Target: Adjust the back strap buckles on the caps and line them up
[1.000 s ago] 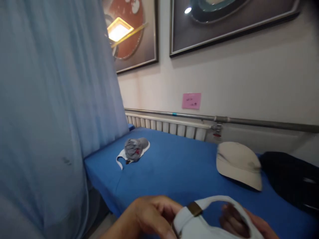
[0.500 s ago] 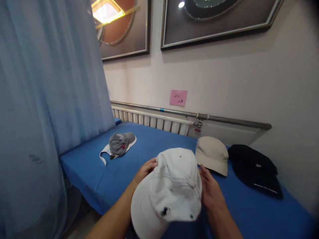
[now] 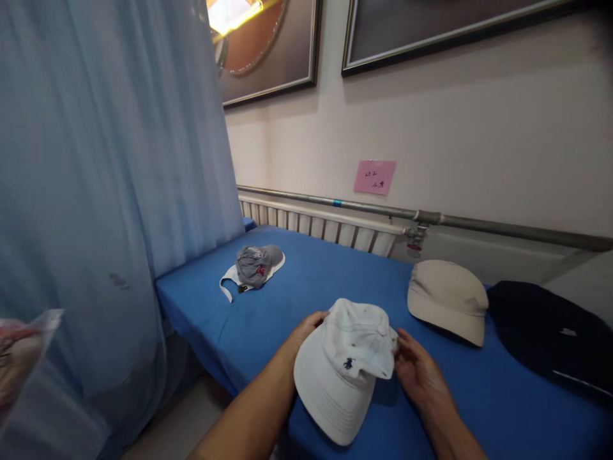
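Note:
A white cap [image 3: 352,358] with a small dark logo is low over the blue-covered bed, its brim toward the lower left. On its left side my left hand [image 3: 309,329] grips the edge, fingertips partly behind the cap. At the cap's right side is my right hand [image 3: 419,367], fingers curled against the back edge. The cap hides some fingertips. Farther back lies a grey cap [image 3: 253,265] with a white cap [image 3: 230,276] under it. A beige cap [image 3: 447,297] and a black cap [image 3: 550,332] lie to the right.
The blue bed [image 3: 316,262] stands along the wall. Behind it run a metal pipe [image 3: 373,207] and a white radiator [image 3: 306,222]. A blue curtain [image 3: 96,191] hangs at left, with a clear plastic bag [image 3: 33,377] before it at the lower left.
The white cap is lower and farther from the camera, with both hands still at its sides. The view has shifted left, and the plastic bag has come into sight.

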Demonstrator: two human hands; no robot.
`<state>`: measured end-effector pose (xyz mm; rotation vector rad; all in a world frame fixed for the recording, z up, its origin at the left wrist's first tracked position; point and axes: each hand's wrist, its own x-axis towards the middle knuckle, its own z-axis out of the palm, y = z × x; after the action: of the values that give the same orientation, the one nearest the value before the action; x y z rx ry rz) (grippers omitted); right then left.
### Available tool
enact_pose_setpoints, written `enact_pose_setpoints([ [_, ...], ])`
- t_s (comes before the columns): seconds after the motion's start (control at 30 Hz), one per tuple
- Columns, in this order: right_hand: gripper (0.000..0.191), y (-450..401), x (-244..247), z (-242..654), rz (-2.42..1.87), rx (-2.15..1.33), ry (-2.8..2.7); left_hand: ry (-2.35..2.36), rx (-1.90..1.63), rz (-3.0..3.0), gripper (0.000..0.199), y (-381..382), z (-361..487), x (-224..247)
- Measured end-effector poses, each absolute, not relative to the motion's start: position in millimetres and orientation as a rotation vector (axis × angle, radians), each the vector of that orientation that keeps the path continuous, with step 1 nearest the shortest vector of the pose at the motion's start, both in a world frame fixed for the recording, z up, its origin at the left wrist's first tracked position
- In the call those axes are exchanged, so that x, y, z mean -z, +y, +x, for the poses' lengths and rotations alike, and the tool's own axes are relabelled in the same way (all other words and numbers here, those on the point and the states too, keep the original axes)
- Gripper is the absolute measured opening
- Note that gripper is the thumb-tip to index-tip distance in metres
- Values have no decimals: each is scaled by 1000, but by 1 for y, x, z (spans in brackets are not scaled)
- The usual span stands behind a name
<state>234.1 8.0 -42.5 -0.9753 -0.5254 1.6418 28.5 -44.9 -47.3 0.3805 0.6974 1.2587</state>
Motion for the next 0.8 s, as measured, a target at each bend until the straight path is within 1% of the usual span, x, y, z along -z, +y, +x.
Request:
enact_pose_setpoints([
  [0.1,30,5,35,232,-1057,-1645,-443,718,-1257,345,16,-41,26,50],
  [0.23,30,7,35,231,-1112,-1657,-484,765,-1269,312,14,-37,22,55],
  [0.4,21,13,39,230,-1173,-1634,-458,805,-1269,277,15,-35,20,62],
  [0.63,17,14,41,229,-1184,-1609,-473,791,-1243,269,16,-44,20,57],
  [0.8,11,24,59,235,-1170,-1584,-613,800,-1241,269,18,-43,20,55],
])
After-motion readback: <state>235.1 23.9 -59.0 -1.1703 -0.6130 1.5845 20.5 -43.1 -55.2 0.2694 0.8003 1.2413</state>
